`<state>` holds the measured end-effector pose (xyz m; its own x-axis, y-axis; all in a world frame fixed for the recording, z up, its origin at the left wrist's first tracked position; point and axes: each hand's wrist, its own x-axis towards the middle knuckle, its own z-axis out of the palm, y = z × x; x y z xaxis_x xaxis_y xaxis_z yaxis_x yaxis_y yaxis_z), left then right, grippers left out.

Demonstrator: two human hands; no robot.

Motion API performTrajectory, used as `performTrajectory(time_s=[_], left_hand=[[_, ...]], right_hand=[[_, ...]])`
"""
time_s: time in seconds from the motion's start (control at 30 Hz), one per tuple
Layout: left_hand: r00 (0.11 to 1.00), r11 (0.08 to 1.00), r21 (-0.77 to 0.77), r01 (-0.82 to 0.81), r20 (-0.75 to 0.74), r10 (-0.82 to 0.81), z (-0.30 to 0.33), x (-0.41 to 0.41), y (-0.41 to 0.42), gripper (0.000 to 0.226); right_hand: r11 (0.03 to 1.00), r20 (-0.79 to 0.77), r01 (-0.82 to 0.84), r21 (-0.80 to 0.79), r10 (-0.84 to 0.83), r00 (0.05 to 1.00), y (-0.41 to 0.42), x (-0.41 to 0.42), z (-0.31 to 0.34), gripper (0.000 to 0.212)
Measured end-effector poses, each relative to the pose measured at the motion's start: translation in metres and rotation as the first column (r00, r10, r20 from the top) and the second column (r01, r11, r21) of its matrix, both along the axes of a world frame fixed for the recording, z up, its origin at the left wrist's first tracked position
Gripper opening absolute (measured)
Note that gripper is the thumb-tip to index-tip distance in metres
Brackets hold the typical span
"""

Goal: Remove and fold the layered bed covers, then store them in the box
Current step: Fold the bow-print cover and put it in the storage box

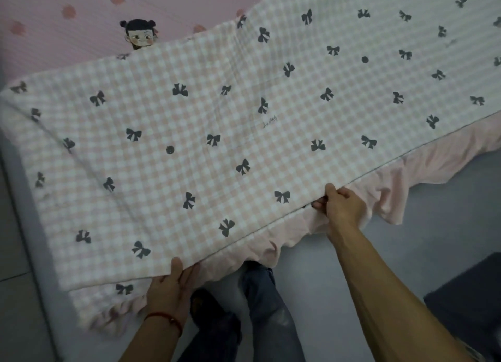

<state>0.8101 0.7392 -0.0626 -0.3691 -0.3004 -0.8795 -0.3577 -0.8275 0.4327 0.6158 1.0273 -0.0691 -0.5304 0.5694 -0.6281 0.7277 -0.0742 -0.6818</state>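
Two hands grip the near edge of the checked cover (217, 133), spread over the bed: left hand (170, 288) and right hand (341, 207) each pinch the hem, thumbs on top. Judged soft, light, limp; best held at hem and corners.

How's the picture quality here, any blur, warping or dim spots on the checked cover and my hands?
Head view: dim, flat light with no glare; wide-angle bending curves the checked cover toward the frame edges; bow prints are soft at the left edge; the left hand and right hand are fairly sharp; the dark box is murky.
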Motion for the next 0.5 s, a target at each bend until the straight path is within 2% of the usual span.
performTrajectory(time_s=[0.03,0.07,0.13,0.23,0.37,0.47,0.5], left_hand=[[0.998,0.998,-0.069,0.015,0.059,-0.011,-0.007,-0.001,-0.002,0.031],[0.992,0.998,-0.057,0.009,0.127,-0.002,-0.009,-0.007,-0.001,0.021],[0.990,1.000,-0.014,-0.022,0.138,0.023,-0.014,-0.011,-0.012,0.012],[0.974,0.979,-0.058,-0.194,0.110,0.200,-0.004,-0.005,-0.051,0.026],[0.892,0.878,-0.193,-0.438,0.026,0.451,0.008,0.007,-0.133,0.026],[0.833,0.824,-0.145,-0.547,-0.003,0.553,-0.006,0.023,-0.197,0.046],[0.821,0.814,-0.123,-0.568,-0.007,0.571,-0.010,0.032,-0.208,0.046]], right_hand=[[1.000,0.011,-0.015,-0.024,0.015,1.000,-0.008,0.005,-0.002,0.021],[0.999,0.011,-0.027,-0.039,0.028,1.000,-0.011,0.009,-0.003,0.020],[0.996,0.012,-0.053,-0.079,0.054,0.998,-0.029,0.020,-0.005,0.020],[0.975,0.012,-0.076,-0.210,0.080,0.997,-0.073,0.044,-0.002,0.023],[0.906,0.051,-0.191,-0.377,0.226,0.973,-0.131,0.083,0.000,0.026],[0.862,0.088,-0.229,-0.452,0.299,0.950,-0.171,0.105,0.001,0.033],[0.852,0.090,-0.222,-0.474,0.298,0.950,-0.180,0.111,0.001,0.034]])
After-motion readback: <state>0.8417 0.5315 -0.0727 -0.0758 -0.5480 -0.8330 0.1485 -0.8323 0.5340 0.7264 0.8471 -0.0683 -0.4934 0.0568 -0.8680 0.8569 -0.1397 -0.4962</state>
